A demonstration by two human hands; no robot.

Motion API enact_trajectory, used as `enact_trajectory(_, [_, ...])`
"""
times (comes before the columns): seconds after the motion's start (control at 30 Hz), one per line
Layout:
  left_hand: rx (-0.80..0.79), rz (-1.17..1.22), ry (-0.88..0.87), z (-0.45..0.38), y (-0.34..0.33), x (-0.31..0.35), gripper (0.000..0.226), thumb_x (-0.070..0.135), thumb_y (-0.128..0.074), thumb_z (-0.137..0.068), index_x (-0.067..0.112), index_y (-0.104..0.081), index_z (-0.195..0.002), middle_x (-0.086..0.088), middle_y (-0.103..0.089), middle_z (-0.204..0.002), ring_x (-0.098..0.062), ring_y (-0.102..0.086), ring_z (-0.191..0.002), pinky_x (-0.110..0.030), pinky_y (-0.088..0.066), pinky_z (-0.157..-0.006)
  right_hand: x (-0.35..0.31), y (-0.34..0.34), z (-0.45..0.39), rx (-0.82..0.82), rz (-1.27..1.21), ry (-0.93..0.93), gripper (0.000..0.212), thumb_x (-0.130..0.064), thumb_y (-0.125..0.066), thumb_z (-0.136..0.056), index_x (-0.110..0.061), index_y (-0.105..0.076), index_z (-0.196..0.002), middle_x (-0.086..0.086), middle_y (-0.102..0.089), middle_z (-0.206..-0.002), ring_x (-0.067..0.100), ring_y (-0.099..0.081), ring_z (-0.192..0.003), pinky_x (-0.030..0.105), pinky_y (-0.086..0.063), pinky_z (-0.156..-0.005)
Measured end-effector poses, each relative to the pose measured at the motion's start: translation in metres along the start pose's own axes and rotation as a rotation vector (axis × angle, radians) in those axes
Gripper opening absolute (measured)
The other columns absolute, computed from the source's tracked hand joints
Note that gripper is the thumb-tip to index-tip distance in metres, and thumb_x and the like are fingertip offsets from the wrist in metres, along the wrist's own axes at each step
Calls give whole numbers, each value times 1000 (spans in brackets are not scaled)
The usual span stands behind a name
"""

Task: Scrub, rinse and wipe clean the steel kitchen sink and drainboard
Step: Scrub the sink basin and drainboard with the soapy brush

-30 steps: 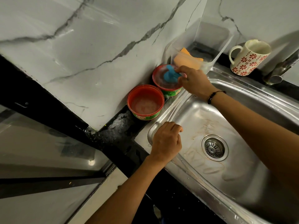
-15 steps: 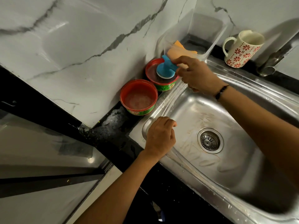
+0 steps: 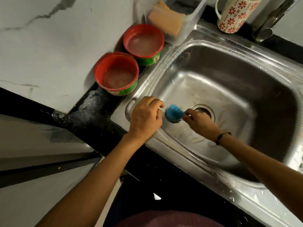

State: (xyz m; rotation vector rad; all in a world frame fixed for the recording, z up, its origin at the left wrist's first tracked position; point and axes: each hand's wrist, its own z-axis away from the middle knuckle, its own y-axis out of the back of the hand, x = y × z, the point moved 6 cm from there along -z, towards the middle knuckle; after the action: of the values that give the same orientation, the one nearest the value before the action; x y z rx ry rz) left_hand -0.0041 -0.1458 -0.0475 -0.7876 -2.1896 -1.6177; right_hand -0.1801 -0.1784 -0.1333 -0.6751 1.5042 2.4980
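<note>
The steel sink (image 3: 218, 89) fills the right of the view, its floor streaked with brownish marks around the drain (image 3: 205, 112). My right hand (image 3: 200, 122) grips a blue scrubber (image 3: 174, 112) and holds it against the sink floor just left of the drain. My left hand (image 3: 145, 118) rests with curled fingers on the sink's near-left rim, right beside the scrubber, and holds nothing. Part of the drain is hidden by my right hand.
Two red-and-green soap tubs (image 3: 116, 74) (image 3: 144, 42) stand on the black counter left of the sink. A clear plastic box (image 3: 188, 18) holds an orange sponge (image 3: 167, 22). A flowered mug (image 3: 236, 13) and a tap (image 3: 268, 22) stand behind the sink.
My right hand lifted the blue scrubber off the far soap tub and brought it down into the sink, left of the drain. The left hand stayed on the rim.
</note>
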Motion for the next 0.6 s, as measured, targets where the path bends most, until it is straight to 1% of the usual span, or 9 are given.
enact_trajectory(0.07, [-11, -17, -12, -1, -1, 0, 26, 4, -40, -73, 3, -66, -76, -10, -63, -75, -28, -59, -71, -31, -42, -65, 11, -34, 1, -125, 91, 68, 28, -28, -42, -98, -6, -52, -112, 15, -63, -90, 31, -60, -82, 27, -34, -61])
enact_trajectory(0.13, [-33, -23, -30, -1, -3, 1, 26, 4, -40, -73, 3, -66, -76, -10, -64, -75, -27, -60, -71, -30, -42, -66, 22, -45, -1, -168, 182, 140, 28, -27, -40, -99, -6, -47, -116, 14, -63, -93, 29, -59, -79, 30, -36, -59])
enact_trajectory(0.23, [-105, -10, -64, -3, -12, 6, 28, 4, -38, -73, 3, -66, -75, -10, -64, -74, -27, -61, -70, -32, -48, -60, 50, -19, -36, 30, 218, 50, 31, -27, -42, -98, -4, -47, -118, 23, -63, -97, 39, -59, -83, 36, -37, -61])
enact_trajectory(0.3, [-160, 1, -77, -6, -20, 12, 30, 6, -37, -73, 4, -66, -75, -9, -63, -73, -27, -60, -69, -30, -50, -56, 67, 5, -59, 165, 110, -116, 31, -23, -42, -98, -1, -46, -120, 30, -62, -99, 44, -58, -85, 35, -31, -61])
enact_trajectory(0.37, [-201, 4, -73, -11, -27, 18, 31, 8, -36, -75, 5, -67, -75, -8, -64, -74, -26, -61, -70, -28, -51, -56, 67, 6, -62, 235, -37, -189, 32, -22, -41, -98, -1, -45, -122, 28, -62, -96, 41, -59, -82, 33, -31, -61])
enact_trajectory(0.4, [-222, 8, -71, -14, -31, 20, 32, 10, -35, -75, 5, -67, -76, -8, -64, -74, -26, -61, -71, -28, -51, -57, 62, -3, -54, 201, -59, -170, 32, -24, -41, -98, -3, -45, -122, 25, -62, -94, 38, -59, -81, 32, -32, -61])
enact_trajectory(0.47, [-261, 10, -68, -16, -37, 20, 34, 12, -34, -76, 4, -67, -77, -9, -65, -75, -26, -61, -71, -29, -52, -60, 46, -37, -22, 47, 63, 46, 35, -32, -39, -98, -4, -46, -119, 22, -63, -90, 38, -60, -78, 32, -33, -60])
enact_trajectory(0.53, [-286, 5, -77, -16, -41, 18, 36, 13, -32, -76, 4, -67, -77, -8, -66, -75, -25, -62, -72, -31, -54, -60, 42, -50, 14, -112, 227, 245, 54, -48, -27, -93, -5, -47, -118, 20, -63, -88, 38, -61, -75, 32, -34, -58])
enact_trajectory(0.6, [-307, 5, -92, -14, -42, 16, 36, 13, -32, -76, 4, -67, -77, -8, -66, -75, -26, -62, -72, -32, -54, -60, 61, -29, 3, -29, 289, 187, 58, -51, -24, -93, -6, -48, -121, 19, -63, -87, 38, -61, -73, 31, -35, -56])
